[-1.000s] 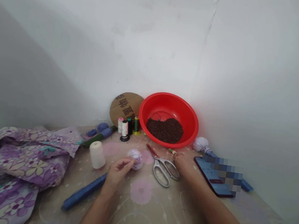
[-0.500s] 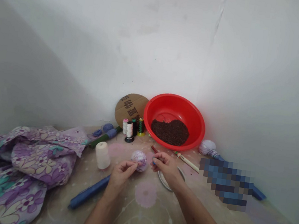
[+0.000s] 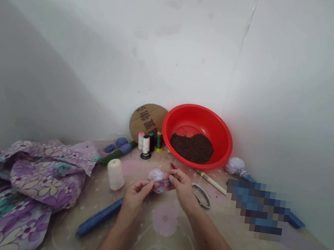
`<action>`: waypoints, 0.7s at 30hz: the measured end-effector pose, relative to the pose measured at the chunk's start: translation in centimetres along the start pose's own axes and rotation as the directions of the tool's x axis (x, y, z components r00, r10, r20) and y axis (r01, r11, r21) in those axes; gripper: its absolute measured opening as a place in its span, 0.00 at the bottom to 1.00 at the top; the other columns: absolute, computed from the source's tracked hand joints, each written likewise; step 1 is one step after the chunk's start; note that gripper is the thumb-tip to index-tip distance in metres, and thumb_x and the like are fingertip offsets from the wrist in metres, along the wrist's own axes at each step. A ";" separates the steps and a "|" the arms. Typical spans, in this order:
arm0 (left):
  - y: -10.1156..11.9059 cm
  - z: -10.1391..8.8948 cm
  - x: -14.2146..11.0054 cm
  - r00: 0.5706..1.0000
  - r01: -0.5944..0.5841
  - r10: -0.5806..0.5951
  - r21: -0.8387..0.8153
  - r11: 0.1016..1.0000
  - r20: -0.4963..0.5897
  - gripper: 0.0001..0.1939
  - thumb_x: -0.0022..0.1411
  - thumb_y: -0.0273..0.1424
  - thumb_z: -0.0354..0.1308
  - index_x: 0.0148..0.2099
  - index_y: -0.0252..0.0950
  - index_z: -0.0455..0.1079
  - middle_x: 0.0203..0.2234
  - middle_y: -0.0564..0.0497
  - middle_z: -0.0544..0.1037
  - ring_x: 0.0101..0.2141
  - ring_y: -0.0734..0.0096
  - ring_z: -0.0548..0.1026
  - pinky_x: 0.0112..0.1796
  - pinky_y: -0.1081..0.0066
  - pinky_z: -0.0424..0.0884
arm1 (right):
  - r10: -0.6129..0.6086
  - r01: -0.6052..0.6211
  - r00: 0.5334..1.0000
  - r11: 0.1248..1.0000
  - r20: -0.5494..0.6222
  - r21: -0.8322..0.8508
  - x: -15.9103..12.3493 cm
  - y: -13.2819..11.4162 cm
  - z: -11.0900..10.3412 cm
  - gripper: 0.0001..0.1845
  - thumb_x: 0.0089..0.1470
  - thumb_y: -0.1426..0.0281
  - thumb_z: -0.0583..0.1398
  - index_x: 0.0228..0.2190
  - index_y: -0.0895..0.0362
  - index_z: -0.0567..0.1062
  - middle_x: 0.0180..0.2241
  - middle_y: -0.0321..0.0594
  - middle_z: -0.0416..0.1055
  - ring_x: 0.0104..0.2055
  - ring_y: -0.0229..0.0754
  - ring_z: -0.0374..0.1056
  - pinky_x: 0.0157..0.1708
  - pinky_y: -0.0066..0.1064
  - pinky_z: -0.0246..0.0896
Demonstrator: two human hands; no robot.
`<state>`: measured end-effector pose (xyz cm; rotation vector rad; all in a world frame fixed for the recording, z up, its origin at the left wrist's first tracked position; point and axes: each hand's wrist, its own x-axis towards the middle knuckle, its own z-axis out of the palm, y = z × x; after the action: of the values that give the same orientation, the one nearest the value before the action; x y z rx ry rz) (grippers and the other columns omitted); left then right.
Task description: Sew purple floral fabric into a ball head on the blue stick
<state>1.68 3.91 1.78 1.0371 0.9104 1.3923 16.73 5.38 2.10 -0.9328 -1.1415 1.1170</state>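
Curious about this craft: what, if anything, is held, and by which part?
The right hand pinches a small blue thing, part hidden. The left hand is at the purple ball; its hold is unclear.

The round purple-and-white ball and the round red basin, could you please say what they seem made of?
Round purple-and-white ball: possibly cloth or yarn, matte, with mottled colouring. Round red basin: probably plastic, smooth and glossy, with a bright highlight inside.

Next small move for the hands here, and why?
Probably ease the small blue item against the purple-and-white ball: the right hand pinches it at the ball's right side, while the left hand is at the near-left edge, seemingly placed to steady it. Item too small to identify.
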 end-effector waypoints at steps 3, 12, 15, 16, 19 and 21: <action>-0.2 -0.1 0.0 0.999 0.037 -0.037 0.015 0.999 -0.001 0.14 0.39 0.37 0.64 0.24 0.31 0.70 0.21 0.49 0.76 0.22 0.75 0.71 0.29 0.74 0.67 | -0.031 0.028 0.997 0.999 -0.076 -0.033 0.1 1.6 -0.9 0.07 0.41 0.67 0.54 0.26 0.58 0.66 0.18 0.30 0.62 0.16 0.32 0.56 0.17 0.25 0.52; -0.3 0.0 0.1 1.000 0.012 -0.014 0.114 0.993 0.013 0.16 0.45 0.39 0.59 0.19 0.31 0.64 0.11 0.57 0.65 0.12 0.86 0.55 0.16 0.81 0.52 | -0.167 0.124 0.983 0.909 -0.076 -0.399 0.2 2.6 -1.0 0.10 0.40 0.66 0.57 0.27 0.59 0.73 0.27 0.40 0.71 0.31 0.41 0.64 0.33 0.31 0.56; -0.3 0.0 0.3 0.998 -0.056 0.062 0.170 0.984 -0.025 0.15 0.44 0.39 0.59 0.20 0.31 0.65 0.13 0.56 0.66 0.16 0.83 0.60 0.20 0.81 0.56 | -0.142 0.089 0.983 0.921 -0.114 -0.380 0.4 3.1 -0.3 0.10 0.39 0.66 0.58 0.24 0.60 0.74 0.24 0.40 0.71 0.29 0.41 0.64 0.31 0.30 0.57; -0.4 0.0 0.3 0.995 -0.089 0.098 0.202 0.975 -0.033 0.14 0.44 0.39 0.59 0.21 0.31 0.67 0.14 0.55 0.68 0.18 0.82 0.62 0.21 0.80 0.58 | -0.143 0.086 0.981 0.926 -0.132 -0.369 0.5 3.3 -0.2 0.10 0.39 0.66 0.58 0.23 0.60 0.74 0.23 0.39 0.71 0.28 0.41 0.64 0.31 0.30 0.57; -0.5 0.1 0.5 0.985 -0.153 0.170 0.297 0.942 -0.031 0.14 0.45 0.39 0.59 0.25 0.31 0.70 0.18 0.54 0.71 0.21 0.78 0.65 0.24 0.79 0.60 | -0.151 0.093 0.975 0.943 -0.161 -0.320 0.9 3.7 0.0 0.09 0.38 0.66 0.59 0.21 0.60 0.74 0.21 0.38 0.71 0.26 0.40 0.64 0.29 0.30 0.58; -0.6 0.1 0.6 0.985 -0.156 0.169 0.328 0.932 -0.011 0.14 0.46 0.40 0.57 0.26 0.31 0.70 0.16 0.54 0.70 0.20 0.78 0.65 0.23 0.78 0.60 | -0.160 0.105 0.972 0.950 -0.170 -0.294 0.9 3.9 0.2 0.09 0.38 0.66 0.59 0.21 0.59 0.75 0.22 0.39 0.71 0.26 0.40 0.65 0.29 0.30 0.59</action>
<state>2.00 4.51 1.27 1.3653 1.1313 1.4315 15.91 7.12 -1.41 -1.1410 -1.2040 0.7465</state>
